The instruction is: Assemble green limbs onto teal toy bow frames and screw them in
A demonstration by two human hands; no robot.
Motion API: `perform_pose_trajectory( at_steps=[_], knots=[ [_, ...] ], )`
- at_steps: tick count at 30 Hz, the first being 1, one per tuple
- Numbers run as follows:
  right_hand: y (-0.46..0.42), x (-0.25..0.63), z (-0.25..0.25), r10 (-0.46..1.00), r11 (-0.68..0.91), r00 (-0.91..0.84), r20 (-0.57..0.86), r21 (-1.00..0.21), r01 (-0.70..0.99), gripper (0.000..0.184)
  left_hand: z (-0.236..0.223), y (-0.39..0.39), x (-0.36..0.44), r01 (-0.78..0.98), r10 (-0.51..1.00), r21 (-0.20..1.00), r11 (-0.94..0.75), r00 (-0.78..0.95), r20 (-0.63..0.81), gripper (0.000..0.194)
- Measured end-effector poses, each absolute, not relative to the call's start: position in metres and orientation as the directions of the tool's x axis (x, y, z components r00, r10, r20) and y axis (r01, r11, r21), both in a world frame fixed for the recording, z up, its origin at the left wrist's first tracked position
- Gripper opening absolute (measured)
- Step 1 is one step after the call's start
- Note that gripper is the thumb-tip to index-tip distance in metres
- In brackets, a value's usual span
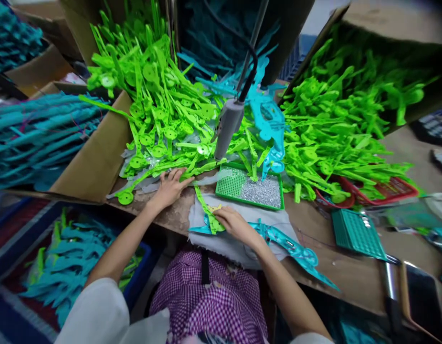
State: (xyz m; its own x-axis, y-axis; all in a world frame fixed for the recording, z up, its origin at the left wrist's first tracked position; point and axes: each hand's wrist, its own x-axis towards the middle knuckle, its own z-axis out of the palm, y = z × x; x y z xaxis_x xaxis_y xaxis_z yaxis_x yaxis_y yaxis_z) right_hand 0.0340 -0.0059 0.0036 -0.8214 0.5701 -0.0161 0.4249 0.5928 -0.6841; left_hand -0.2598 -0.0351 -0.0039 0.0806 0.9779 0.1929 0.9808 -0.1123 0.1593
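My left hand [171, 188] reaches to the front edge of a heap of bright green plastic parts [160, 114]. Its fingers are stretched out and apart, touching the nearest pieces. My right hand [237, 223] pinches a green plastic part [215, 224] that lies over a long teal plastic part [290, 246] on a grey cloth [203, 205]. A small yellowish piece shows by the right fingertips; its kind is unclear. Above the heap hangs a grey electric screwdriver [230, 126], tip down. Behind the cloth sits a green perforated tray [230, 184] partly filled with small screws [262, 192].
Cardboard boxes with teal parts [38, 134] stand left, and another spills green parts [324, 129] on the right. Red baskets [389, 191], a stack of teal trays [357, 234] and a phone [423, 296] lie right. A blue crate [145, 253] holds parts below left.
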Motion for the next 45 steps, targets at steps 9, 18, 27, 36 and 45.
perform_pose_trajectory(
  at_steps=[9, 18, 27, 36, 45],
  knots=[
    [-0.008, 0.036, 0.01, 0.605, 0.548, -0.795, -0.047, -0.699, 0.459, 0.025, -0.002, -0.033, -0.251, 0.93, 0.964, 0.354, -0.097, 0.0, 0.265, 0.032],
    [0.0, 0.032, 0.001, 0.617, 0.475, -0.783, -0.077, -0.757, 0.449, 0.03, -0.012, -0.137, -0.181, 0.799, 0.955, 0.584, -0.141, -0.045, 0.292, 0.035],
    [-0.009, 0.039, 0.0, 0.676, 0.408, -0.729, -0.114, -0.765, 0.498, 0.024, -0.037, -0.157, -0.147, 0.748, 0.959, 0.645, -0.153, -0.046, 0.281, 0.042],
    [-0.014, 0.025, 0.002, 0.643, 0.564, -0.76, -0.099, -0.61, 0.557, 0.016, -0.037, -0.155, -0.152, 0.721, 0.944, 0.648, -0.245, 0.025, 0.329, 0.052],
    [-0.027, 0.019, 0.002, 0.675, 0.552, -0.736, -0.06, -0.62, 0.557, 0.014, -0.033, -0.154, -0.157, 0.703, 0.964, 0.674, -0.228, 0.067, 0.256, 0.049]
  ],
)
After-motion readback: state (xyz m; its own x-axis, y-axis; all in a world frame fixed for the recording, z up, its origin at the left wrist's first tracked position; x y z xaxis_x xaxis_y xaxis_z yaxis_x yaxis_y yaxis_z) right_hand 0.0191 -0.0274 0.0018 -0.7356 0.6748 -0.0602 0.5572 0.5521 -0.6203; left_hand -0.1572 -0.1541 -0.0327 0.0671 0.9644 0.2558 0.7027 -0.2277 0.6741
